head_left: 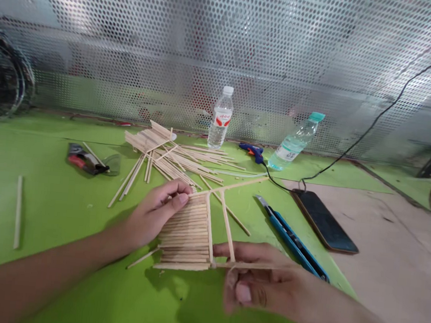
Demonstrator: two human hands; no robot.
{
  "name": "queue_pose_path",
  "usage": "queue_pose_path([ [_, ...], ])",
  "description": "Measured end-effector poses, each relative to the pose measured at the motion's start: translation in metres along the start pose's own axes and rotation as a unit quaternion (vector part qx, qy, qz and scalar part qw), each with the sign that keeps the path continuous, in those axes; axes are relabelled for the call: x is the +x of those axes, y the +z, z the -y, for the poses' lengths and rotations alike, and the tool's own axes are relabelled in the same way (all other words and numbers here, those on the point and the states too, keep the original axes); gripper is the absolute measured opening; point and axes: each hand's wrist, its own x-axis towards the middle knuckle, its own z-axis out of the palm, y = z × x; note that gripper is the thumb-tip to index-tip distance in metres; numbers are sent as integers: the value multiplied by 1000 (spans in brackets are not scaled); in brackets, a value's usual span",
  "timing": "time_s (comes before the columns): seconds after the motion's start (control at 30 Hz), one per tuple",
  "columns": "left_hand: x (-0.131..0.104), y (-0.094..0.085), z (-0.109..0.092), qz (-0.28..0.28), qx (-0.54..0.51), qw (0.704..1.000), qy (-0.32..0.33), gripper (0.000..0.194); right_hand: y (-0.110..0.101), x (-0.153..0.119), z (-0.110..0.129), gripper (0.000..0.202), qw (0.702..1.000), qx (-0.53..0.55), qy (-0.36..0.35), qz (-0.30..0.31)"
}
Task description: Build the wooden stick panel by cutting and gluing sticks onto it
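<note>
A panel of thin wooden sticks (187,229) laid side by side is held over the green table. Two long sticks run out from its right side, joined by a crosspiece (227,225). My left hand (154,214) pinches the panel's upper left corner between thumb and fingers. On the other side, my right hand (272,287) is closed around the lower long stick near the crosspiece, its fingertips partly behind the wood and slightly blurred. A blue utility knife (293,241) lies just beyond my right hand, blade showing.
Behind are loose sticks (189,159) and another stick piece (149,138). Also there: a clear bottle (221,119), a tilted greenish bottle (294,143), a blue glue gun (253,151), a phone (325,221), a black-red item (87,159), a lone stick (18,212) and a perforated metal wall (211,40).
</note>
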Motion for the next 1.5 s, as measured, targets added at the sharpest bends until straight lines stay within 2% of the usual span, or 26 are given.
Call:
queue_pose_path([
  [0.07, 1, 1, 0, -12, -12, 1000, -7, 24, 2, 2, 2, 42, 999, 0, -8, -37],
  [0.17, 2, 1, 1, -32, -33, 999, -9, 23, 1, 4, 3, 36, 994, -60, -42, -85],
  [0.3, 4, 0, 2, -68, -69, 995, -12, 21, -3, 4, 0, 42, 979, -132, -62, -142],
  [0.5, 8, 1, 4, -104, -79, 991, -6, 29, -6, 3, -7, 42, 969, -101, -59, -215],
  [0.67, 8, 1, 4, -109, -71, 991, -7, 25, -3, 2, -5, 43, 961, -102, -70, -247],
  [0.83, 9, 1, 0, -124, -65, 990, -6, 21, 1, 3, -1, 46, 942, -92, -120, -300],
  [1.0, 10, 2, -3, -135, -55, 989, -9, 21, -3, 2, -1, 41, 921, -23, -183, -343],
  [1.17, 10, 2, 1, -136, -45, 989, -22, 18, -14, 1, 7, 35, 871, 43, -269, -408],
  [1.3, 10, 1, 3, -143, -56, 988, -25, 20, -24, -2, 14, 29, 829, 64, -305, -465],
  [1.43, 10, -1, 4, -156, -75, 985, -25, 25, -26, -10, 20, 26, 784, 26, -333, -522],
  [1.5, 10, -2, 6, -163, -89, 982, -32, 27, -24, -14, 22, 26, 742, -10, -362, -564],
])
